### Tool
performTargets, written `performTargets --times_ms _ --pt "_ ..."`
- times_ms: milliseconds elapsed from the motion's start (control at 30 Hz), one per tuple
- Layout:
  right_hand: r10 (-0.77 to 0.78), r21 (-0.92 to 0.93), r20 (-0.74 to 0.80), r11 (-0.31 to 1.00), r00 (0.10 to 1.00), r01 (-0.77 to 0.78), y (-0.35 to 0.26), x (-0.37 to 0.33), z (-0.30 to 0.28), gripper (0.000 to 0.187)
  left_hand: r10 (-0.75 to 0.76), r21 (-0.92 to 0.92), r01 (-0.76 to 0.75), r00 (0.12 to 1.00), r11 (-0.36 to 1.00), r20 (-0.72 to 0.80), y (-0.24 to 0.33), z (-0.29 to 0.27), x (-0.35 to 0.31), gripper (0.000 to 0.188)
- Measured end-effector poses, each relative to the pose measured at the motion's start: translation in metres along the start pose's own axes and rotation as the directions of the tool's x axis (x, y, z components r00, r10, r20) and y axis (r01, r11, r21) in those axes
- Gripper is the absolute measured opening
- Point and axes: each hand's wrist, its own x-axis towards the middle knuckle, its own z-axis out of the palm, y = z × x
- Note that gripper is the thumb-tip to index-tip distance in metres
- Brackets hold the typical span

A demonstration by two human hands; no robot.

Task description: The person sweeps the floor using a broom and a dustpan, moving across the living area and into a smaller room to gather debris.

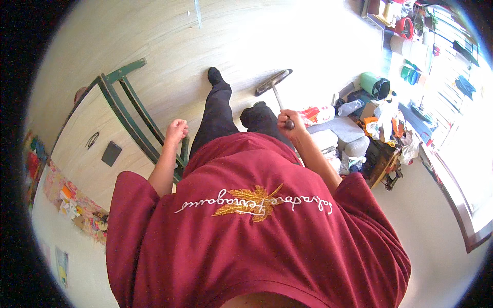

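My right hand (291, 126) is wrapped round the upper end of a flat-headed mop's handle (278, 96). The dark rounded end of the handle pokes out of the fist. Down on the pale floor, ahead of my right foot, rests the wide, narrow mop head (273, 82), set at a slant. My left hand (177, 130) hangs beside the table with its fingers curled in, and nothing shows in it. The green-edged table (77, 138) stands to my left, with a dark phone (111, 153) and a pair of glasses (92, 140) on top.
A grey cushioned seat (341, 128) stands at the right, heaped about with bags and clothes. Beyond it are a light green bin (371, 84) and a red pot (404, 28) near the bright window. A green bar (126, 70) juts from the table's far end. My feet stand on the floor.
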Motion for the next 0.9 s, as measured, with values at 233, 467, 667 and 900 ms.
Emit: performTargets --times_ms 233,467,667,900 --pt "-0.051 -0.165 0.069 0.984 0.996 0.062 0.04 0.02 0.113 0.017 -0.046 -0.025 0.046 0.999 0.999 0.013 -0.023 0.003 0.002 0.021" --pt "-0.165 -0.343 0.329 0.896 0.93 0.281 0.013 0.007 0.173 0.047 -0.025 0.031 0.025 1.0 0.999 0.004 0.023 0.027 -0.007 0.023" --pt "-0.317 -0.617 0.39 0.607 0.864 0.501 -0.033 -0.052 0.108 0.065 0.019 -0.048 -0.021 0.999 0.999 -0.051 0.045 0.054 -0.012 0.025" --pt "-0.508 -0.798 0.294 0.336 0.81 0.501 -0.126 -0.087 -0.027 0.066 -0.052 -0.065 0.042 0.987 0.997 -0.149 0.046 0.126 -0.023 0.02"
